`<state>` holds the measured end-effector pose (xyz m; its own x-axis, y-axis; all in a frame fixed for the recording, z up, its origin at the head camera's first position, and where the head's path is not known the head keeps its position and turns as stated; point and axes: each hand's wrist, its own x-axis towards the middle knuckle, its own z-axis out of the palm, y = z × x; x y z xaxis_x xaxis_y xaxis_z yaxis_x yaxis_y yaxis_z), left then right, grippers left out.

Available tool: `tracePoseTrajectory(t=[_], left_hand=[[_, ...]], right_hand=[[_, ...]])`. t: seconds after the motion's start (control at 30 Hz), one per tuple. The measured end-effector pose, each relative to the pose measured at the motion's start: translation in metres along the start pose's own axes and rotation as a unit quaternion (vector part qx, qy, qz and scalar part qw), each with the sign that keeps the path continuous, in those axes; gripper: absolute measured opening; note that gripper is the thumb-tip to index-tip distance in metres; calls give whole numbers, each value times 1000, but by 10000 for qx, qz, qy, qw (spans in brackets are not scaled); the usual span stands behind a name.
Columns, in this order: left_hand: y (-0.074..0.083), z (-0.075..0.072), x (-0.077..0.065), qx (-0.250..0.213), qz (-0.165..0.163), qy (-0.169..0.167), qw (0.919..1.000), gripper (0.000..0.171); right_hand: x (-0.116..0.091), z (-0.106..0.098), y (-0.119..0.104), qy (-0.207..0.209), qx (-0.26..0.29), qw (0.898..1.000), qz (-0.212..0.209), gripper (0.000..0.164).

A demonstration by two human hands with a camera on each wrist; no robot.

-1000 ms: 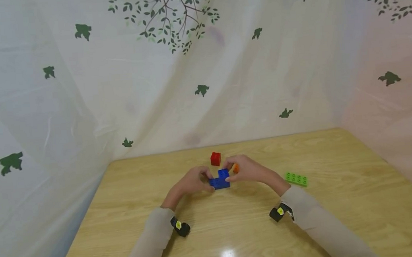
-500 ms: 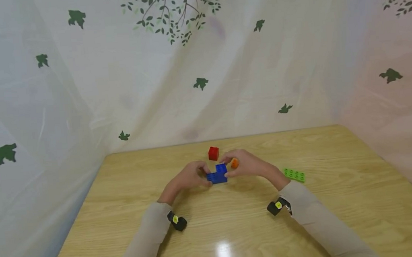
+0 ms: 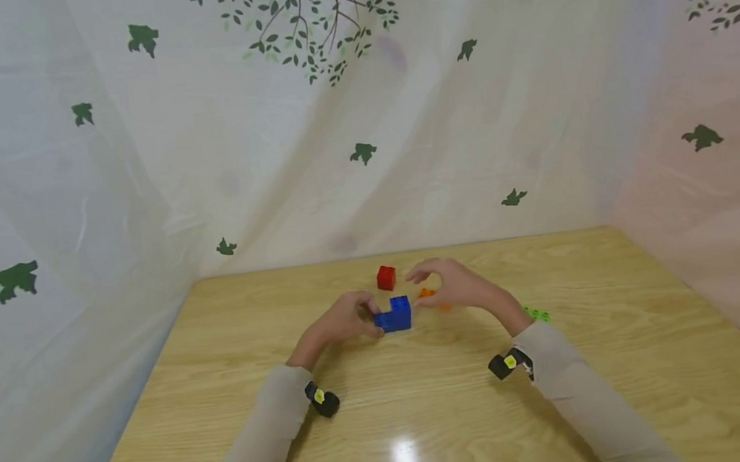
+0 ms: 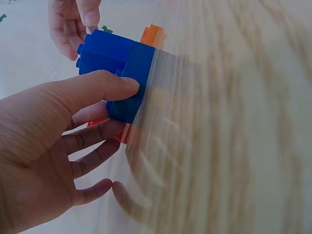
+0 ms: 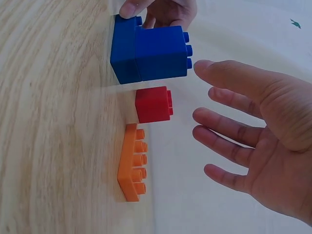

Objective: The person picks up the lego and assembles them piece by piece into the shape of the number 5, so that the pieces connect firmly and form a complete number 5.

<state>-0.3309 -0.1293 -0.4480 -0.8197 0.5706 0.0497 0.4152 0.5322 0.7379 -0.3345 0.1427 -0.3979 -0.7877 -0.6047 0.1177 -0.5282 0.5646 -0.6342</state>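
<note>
Two blue toy bricks stand joined on the table, a taller blue block (image 5: 161, 52) seated on the right end of a longer, lower blue brick (image 3: 385, 322). My left hand (image 3: 345, 315) pinches the low brick's left end between thumb and fingers, as the left wrist view shows. Just right of the bricks, my right hand (image 3: 455, 284) hovers with fingers spread and nothing between them. Beneath it lies a flat orange brick (image 5: 130, 168), partly covered by the hand in the head view. A red brick (image 3: 386, 278) sits behind the blue pair.
A flat light-green brick (image 3: 538, 313) lies to the right, partly hidden by my right wrist. The wooden table (image 3: 383, 404) meets a pale hanging cloth (image 3: 289, 194) along its back edge.
My right hand has let go of the taller blue block and moved up and right, its fingers parting. My left hand keeps its pinch on the lower brick.
</note>
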Motion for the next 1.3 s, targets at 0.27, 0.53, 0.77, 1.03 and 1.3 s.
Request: tracePoseTrajectory(t=[0.27, 0.53, 0.77, 1.03, 1.3], left_hand=[[3, 1, -1, 66, -124, 50, 9999, 27], [1, 1, -1, 1, -91, 25, 10000, 27], [-1, 1, 0, 26, -170, 17, 9999, 25], [1, 1, -1, 17, -84, 0, 10000, 27], [1, 1, 0, -71, -125, -38, 9999, 26]], right_hand=[[-1, -10, 8, 158, -72, 9998, 81, 45], [-7, -14, 18, 105, -174, 9997, 136, 44], [-9, -12, 29, 40, -584, 9981, 178, 42], [-13, -9, 36, -75, -735, 9959, 514, 41], [-17, -7, 44, -95, -1025, 9935, 491, 40]])
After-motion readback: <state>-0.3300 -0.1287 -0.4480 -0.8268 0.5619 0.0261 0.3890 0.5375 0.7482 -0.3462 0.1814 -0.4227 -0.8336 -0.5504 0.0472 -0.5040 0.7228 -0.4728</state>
